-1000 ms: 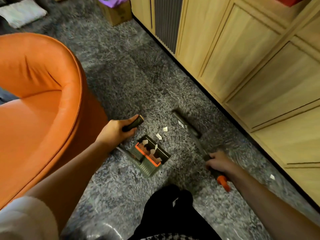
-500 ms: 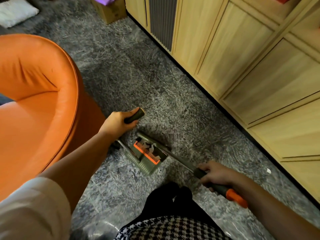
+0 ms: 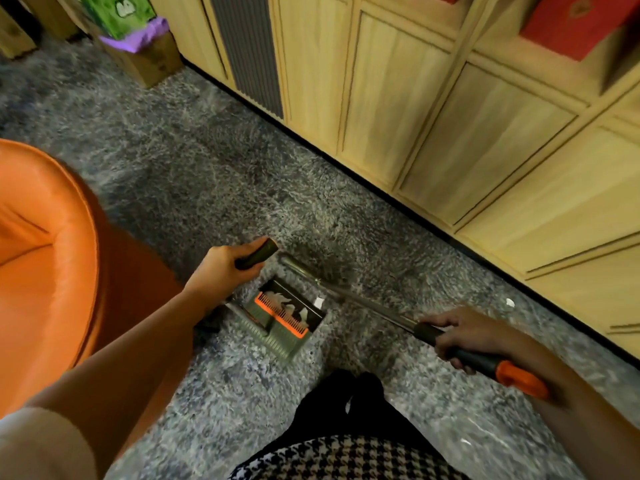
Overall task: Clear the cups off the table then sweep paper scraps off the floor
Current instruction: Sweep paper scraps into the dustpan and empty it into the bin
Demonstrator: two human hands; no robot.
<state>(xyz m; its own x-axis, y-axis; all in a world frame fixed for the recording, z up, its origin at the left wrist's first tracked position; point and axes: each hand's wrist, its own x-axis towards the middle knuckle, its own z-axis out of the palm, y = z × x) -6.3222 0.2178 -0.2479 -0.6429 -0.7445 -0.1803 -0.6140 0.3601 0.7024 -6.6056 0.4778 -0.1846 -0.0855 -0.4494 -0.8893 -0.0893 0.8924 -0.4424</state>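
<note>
Grey carpet (image 3: 207,168), mid-sweep.
Left hand (image 3: 221,268) grips dustpan (image 3: 273,336) handle, pan flat to catch; right hand (image 3: 464,336) grips broom (image 3: 367,302), head by pan mouth; scrap (image 3: 319,301) at lip, second scrap (image 3: 509,302) near carpet's cabinet edge.

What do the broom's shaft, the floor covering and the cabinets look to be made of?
The shaft looks like metal: grey with a bright sheen. The floor is grey shag carpet, its matted fibres visible. The cabinets look like light wood or wood-look laminate: grain lines, matte finish.
</note>
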